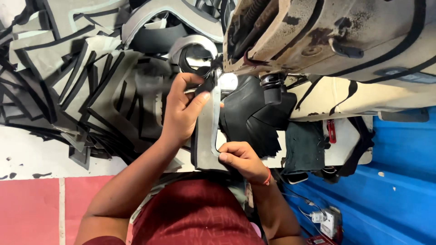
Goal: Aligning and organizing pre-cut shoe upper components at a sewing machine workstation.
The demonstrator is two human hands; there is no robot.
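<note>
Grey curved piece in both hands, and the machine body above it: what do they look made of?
Grey piece: looks like thin flexible sheet, perhaps synthetic leather or foam-backed fabric; matte grey face, black edge, bends under the left hand and right hand. Machine body: probably painted metal; cream coat is chipped, showing dark patches.

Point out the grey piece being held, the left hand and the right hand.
grey piece [210,136]: head view, middle of its strip.
left hand [181,111]: head view, back of hand.
right hand [243,159]: head view, knuckles.

grey cut piece, black-edged, upright under sewing machine.
</note>
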